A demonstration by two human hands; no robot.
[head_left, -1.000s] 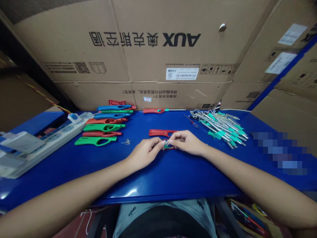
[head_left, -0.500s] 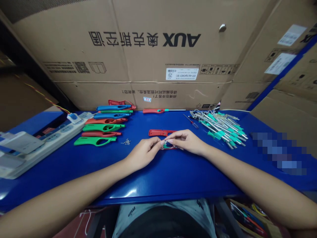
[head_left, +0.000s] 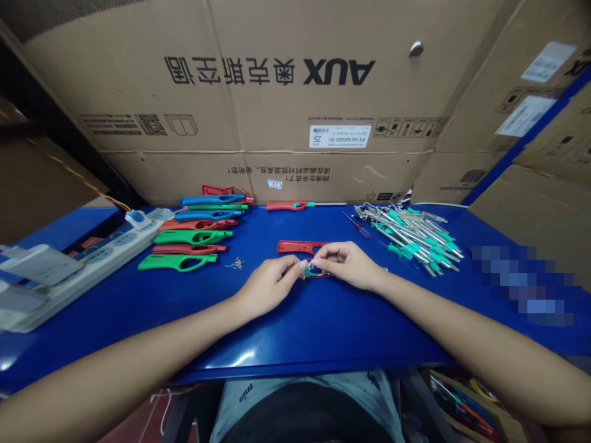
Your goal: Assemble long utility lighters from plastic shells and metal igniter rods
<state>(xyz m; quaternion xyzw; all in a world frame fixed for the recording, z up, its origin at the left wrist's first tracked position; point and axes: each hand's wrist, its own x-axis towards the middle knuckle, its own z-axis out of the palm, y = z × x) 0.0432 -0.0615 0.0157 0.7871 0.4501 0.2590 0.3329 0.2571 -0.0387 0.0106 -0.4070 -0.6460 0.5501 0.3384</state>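
At the middle of the blue table, my left hand (head_left: 272, 280) and my right hand (head_left: 348, 264) meet with their fingertips almost touching. Both are closed in a pinch over a red lighter shell half (head_left: 318, 275), which they largely hide. Between the fingertips shows a small teal part (head_left: 308, 269) with a thin whitish wire at it. Which bit each hand grips is too small to make out. Just behind them lies another red lighter shell half (head_left: 295, 247), partly covered by my right hand.
Several coloured lighter shells (head_left: 187, 263) lie in a column at left, with small screws (head_left: 237, 264) beside them. At right are a heap of metal lighter tubes with teal parts (head_left: 410, 237) and a screwdriver (head_left: 362, 230). A red lighter (head_left: 286, 206) lies at the back; a power strip (head_left: 111, 255) is far left.
My right hand has shifted very slightly at the fingertips. Both hands otherwise stay pinched over the same red shell, and the things around them have not moved.
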